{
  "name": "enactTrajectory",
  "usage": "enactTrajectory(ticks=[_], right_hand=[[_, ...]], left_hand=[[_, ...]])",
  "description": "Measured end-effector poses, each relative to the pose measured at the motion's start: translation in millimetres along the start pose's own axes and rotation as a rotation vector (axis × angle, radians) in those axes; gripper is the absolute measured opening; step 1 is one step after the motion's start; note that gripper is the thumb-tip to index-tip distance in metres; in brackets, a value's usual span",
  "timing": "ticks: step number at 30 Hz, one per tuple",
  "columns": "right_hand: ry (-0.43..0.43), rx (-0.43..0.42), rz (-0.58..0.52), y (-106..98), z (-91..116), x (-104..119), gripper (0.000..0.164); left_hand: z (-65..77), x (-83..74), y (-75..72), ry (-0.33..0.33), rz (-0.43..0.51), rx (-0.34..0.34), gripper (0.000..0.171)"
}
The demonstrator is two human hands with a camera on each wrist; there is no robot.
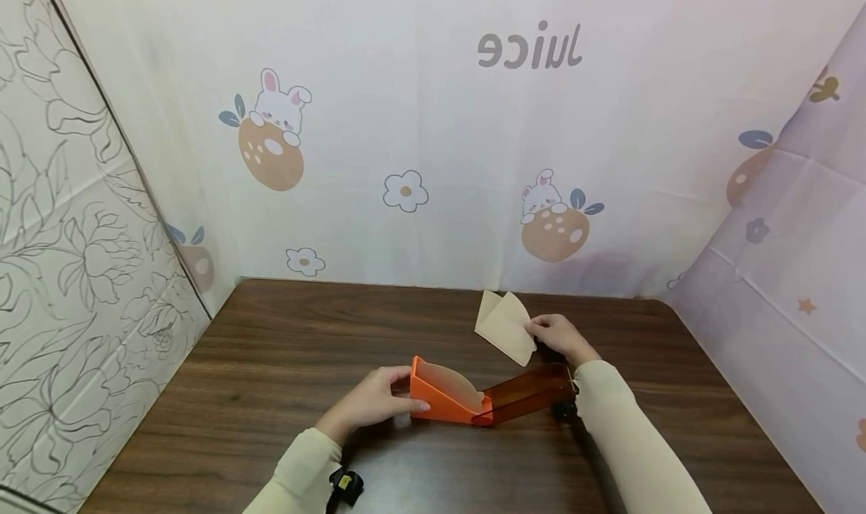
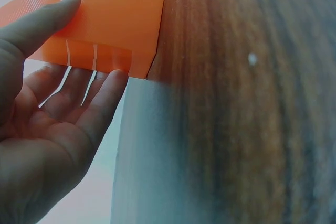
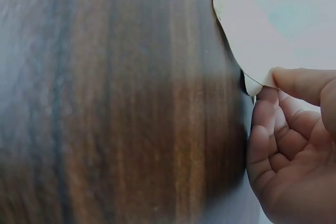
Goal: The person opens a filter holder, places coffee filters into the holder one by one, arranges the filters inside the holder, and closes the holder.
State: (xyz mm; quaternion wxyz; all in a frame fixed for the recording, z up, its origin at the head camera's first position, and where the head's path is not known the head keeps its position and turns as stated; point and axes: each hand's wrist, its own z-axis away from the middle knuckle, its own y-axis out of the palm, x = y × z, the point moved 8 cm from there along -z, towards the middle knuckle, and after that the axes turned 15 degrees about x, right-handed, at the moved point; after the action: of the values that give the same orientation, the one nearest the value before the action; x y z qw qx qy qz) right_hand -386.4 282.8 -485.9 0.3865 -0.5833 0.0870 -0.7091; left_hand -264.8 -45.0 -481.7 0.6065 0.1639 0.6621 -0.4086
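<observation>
My left hand (image 1: 368, 400) grips an orange coffee filter holder (image 1: 436, 403) on the table. In the left wrist view the thumb lies along one orange side (image 2: 115, 11), with the fingers around its end. Tan filter paper (image 1: 452, 382) shows inside the holder. Its see-through brown lid (image 1: 531, 392) is swung open to the right. Beyond the lid, my right hand (image 1: 558, 335) pinches a tan paper coffee filter (image 1: 509, 330) by its edge, between thumb and fingers. Another filter (image 1: 489, 303) shows partly behind that one. The right wrist view shows the pinched paper edge (image 3: 252, 45).
Everything is on a dark wood-grain table (image 1: 304, 326). A printed curtain (image 1: 406, 123) hangs along its back edge, with another patterned sheet (image 1: 88, 236) at the left. A black strap with a small device (image 1: 346, 485) is on the left wrist.
</observation>
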Motion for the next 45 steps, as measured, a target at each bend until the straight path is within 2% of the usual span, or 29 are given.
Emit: enactTrajectory(ticks=[12,17,25,33,45], right_hand=[[-0.069,-0.019,-0.012,-2,6,11,0.037],[-0.082,-0.063,0.032,-6,9,16,0.035],[-0.114,-0.087,0.072,-9,17,24,0.035],[-0.158,-0.083,0.035,-7,30,40,0.033],[-0.241,-0.085,0.069,-6,43,64,0.03]], left_hand=[[-0.4,0.9,1.2,-0.005,0.025,0.007,0.033],[-1.3,0.6,0.9,0.005,0.021,0.016,0.034],[-1.3,1.8,1.0,0.001,0.022,0.018,0.034],[-1.1,2.6,0.8,-0.003,0.026,0.014,0.035],[-0.5,1.6,-0.8,-0.014,0.023,0.014,0.035]])
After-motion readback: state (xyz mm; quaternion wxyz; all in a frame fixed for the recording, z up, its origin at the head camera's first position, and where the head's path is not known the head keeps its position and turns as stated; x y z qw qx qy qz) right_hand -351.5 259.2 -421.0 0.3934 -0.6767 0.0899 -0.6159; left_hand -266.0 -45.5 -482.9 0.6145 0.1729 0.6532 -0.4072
